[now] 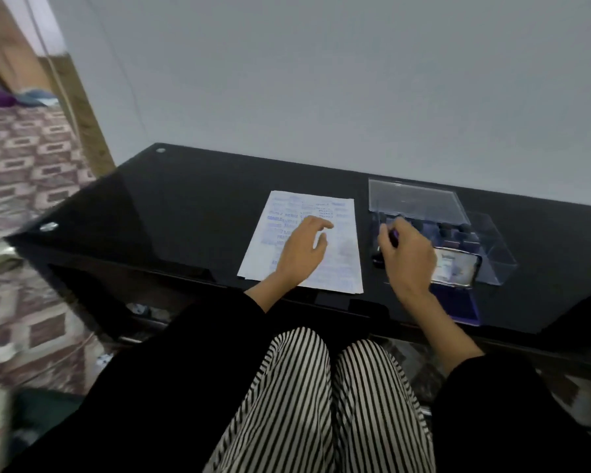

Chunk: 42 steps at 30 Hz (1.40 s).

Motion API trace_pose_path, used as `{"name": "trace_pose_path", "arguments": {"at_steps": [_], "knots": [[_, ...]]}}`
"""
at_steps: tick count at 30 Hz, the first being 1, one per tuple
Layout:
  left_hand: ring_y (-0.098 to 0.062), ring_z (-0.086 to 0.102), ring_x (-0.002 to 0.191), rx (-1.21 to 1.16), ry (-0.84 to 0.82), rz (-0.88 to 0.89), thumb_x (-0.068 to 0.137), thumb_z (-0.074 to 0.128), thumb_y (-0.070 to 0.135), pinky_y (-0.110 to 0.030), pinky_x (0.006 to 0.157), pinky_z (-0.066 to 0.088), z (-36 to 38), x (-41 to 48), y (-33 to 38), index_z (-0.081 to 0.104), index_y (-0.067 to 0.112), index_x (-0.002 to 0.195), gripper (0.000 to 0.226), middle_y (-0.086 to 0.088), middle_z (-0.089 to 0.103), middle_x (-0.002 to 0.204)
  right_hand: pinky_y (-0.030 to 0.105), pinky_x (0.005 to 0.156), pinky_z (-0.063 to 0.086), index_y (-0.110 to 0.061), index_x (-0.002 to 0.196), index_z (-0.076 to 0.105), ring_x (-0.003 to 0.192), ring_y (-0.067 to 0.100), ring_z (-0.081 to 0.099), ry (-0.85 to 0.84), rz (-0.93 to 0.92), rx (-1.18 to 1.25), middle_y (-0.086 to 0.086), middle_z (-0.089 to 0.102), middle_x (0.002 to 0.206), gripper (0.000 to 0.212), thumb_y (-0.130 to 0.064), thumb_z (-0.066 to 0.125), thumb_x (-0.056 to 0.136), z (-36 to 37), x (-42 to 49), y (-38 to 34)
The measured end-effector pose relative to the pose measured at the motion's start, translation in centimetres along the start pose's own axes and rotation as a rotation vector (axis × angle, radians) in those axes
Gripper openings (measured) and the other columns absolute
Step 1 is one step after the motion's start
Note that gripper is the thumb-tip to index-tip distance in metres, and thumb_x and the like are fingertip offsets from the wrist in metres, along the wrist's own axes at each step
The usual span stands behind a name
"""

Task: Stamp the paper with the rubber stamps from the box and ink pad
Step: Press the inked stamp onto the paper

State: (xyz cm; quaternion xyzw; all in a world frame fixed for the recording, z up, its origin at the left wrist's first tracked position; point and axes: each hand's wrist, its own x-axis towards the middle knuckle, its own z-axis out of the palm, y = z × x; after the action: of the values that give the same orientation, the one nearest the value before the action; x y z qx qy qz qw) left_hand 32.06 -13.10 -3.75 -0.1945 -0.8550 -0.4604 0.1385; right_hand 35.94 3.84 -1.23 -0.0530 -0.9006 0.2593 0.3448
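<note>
A white paper (342,268) with several blue stamp marks lies on the black glass table (185,213). My left hand (301,250) rests on the paper with its fingers spread and relaxed. To the right stands a clear plastic box (485,247) with its lid (417,199) raised and dark rubber stamps (447,230) inside. My right hand (406,254) is at the box's left end, fingers curled round a small dark stamp (394,237). A purple ink pad (458,305) lies near the table's front edge, partly hidden by my right wrist.
A phone (458,268) with a lit screen lies between the ink pad and the box. A grey wall rises just behind the table. Patterned flooring lies to the left. My knees in striped trousers sit under the front edge.
</note>
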Motion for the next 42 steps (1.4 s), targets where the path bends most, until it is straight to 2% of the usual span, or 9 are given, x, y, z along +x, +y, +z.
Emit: {"name": "trace_pose_path", "arguments": {"at_steps": [4, 6, 8, 12, 15, 20, 29, 35, 42], "knots": [[-0.018, 0.058, 0.102, 0.053, 0.143, -0.128, 0.095, 0.035, 0.001, -0.030, 0.087, 0.048, -5.0, 0.5, -3.9, 0.059, 0.008, 0.111, 0.030, -0.005, 0.058, 0.117, 0.024, 0.046, 0.026, -0.011, 0.067, 0.048, 0.054, 0.021, 0.047, -0.121, -0.063, -0.048, 0.004, 0.051, 0.057, 0.032, -0.031, 0.052, 0.092, 3.7, 1.2, -5.3], [-0.021, 0.059, 0.093, 0.099, 0.158, -0.142, 0.093, 0.036, -0.001, -0.036, 0.081, 0.051, -6.8, 0.5, -5.9, 0.058, 0.007, 0.111, 0.030, -0.006, 0.058, 0.114, 0.021, 0.045, 0.023, -0.014, 0.066, 0.048, 0.052, 0.019, 0.046, -0.185, -0.083, -0.082, 0.001, 0.048, 0.054, 0.034, -0.037, 0.053, 0.091, 5.6, 1.6, -7.1], [-0.022, 0.058, 0.096, 0.147, 0.142, -0.179, 0.091, 0.035, -0.002, -0.035, 0.081, 0.049, -8.0, 0.5, -7.6, 0.057, 0.005, 0.113, 0.032, -0.008, 0.057, 0.115, 0.020, 0.045, 0.023, -0.016, 0.067, 0.050, 0.052, 0.015, 0.046, -0.237, -0.095, -0.104, -0.001, 0.050, 0.054, 0.036, -0.044, 0.053, 0.089, 7.6, 2.0, -8.5], [-0.021, 0.050, 0.119, 0.273, 0.077, -0.240, 0.093, 0.034, -0.002, -0.031, 0.098, 0.041, -8.6, 0.5, -10.6, 0.053, 0.004, 0.124, 0.037, -0.009, 0.052, 0.131, 0.019, 0.046, 0.025, -0.017, 0.070, 0.054, 0.053, 0.011, 0.047, -0.307, -0.125, -0.137, -0.003, 0.052, 0.057, 0.039, -0.051, 0.052, 0.088, 11.5, 2.5, -10.2], [-0.020, 0.031, 0.139, 0.388, -0.017, -0.265, 0.097, 0.033, 0.006, -0.033, 0.114, 0.026, -8.2, 0.7, -12.3, 0.043, 0.006, 0.136, 0.040, -0.008, 0.040, 0.146, 0.019, 0.046, 0.024, -0.016, 0.069, 0.050, 0.055, 0.012, 0.046, -0.348, -0.146, -0.146, -0.001, 0.052, 0.059, 0.040, -0.050, 0.050, 0.089, 13.8, 2.6, -10.9], [-0.016, 0.007, 0.147, 0.564, -0.136, -0.287, 0.102, 0.023, 0.021, -0.037, 0.119, 0.007, -7.4, 0.3, -13.4, 0.027, 0.011, 0.145, 0.045, -0.002, 0.019, 0.156, 0.020, 0.047, 0.025, -0.015, 0.070, 0.047, 0.056, 0.013, 0.046, -0.400, -0.168, -0.166, 0.000, 0.052, 0.061, 0.039, -0.048, 0.048, 0.091, 16.2, 2.2, -11.4], [-0.017, 0.006, 0.147, 0.673, -0.177, -0.255, 0.102, 0.023, 0.024, -0.039, 0.119, 0.006, -7.1, 0.1, -13.6, 0.019, 0.012, 0.147, 0.047, -0.004, 0.015, 0.157, 0.021, 0.045, 0.021, -0.013, 0.068, 0.043, 0.052, 0.015, 0.042, -0.394, -0.237, -0.195, 0.000, 0.047, 0.056, 0.037, -0.040, 0.047, 0.094, 17.5, 1.2, -11.8], [-0.017, 0.004, 0.147, 0.696, -0.181, -0.267, 0.102, 0.023, 0.023, -0.039, 0.120, 0.004, -7.1, -0.1, -13.3, 0.017, 0.012, 0.148, 0.048, -0.004, 0.012, 0.158, 0.014, 0.039, 0.003, -0.019, 0.055, 0.028, 0.038, 0.009, 0.017, -0.202, -0.287, -0.131, -0.008, 0.024, 0.044, 0.047, -0.014, 0.071, 0.074, 18.3, -0.4, -12.0], [-0.018, 0.004, 0.147, 0.703, -0.188, -0.273, 0.102, 0.023, 0.023, -0.040, 0.119, 0.005, -7.1, -0.1, -13.1, 0.017, 0.012, 0.148, 0.048, -0.005, 0.012, 0.158, 0.011, 0.040, 0.001, -0.019, 0.057, 0.028, 0.038, 0.007, 0.019, -0.136, -0.334, -0.107, -0.009, 0.025, 0.046, 0.048, -0.012, 0.074, 0.072, 19.0, -0.7, -11.6]]}}
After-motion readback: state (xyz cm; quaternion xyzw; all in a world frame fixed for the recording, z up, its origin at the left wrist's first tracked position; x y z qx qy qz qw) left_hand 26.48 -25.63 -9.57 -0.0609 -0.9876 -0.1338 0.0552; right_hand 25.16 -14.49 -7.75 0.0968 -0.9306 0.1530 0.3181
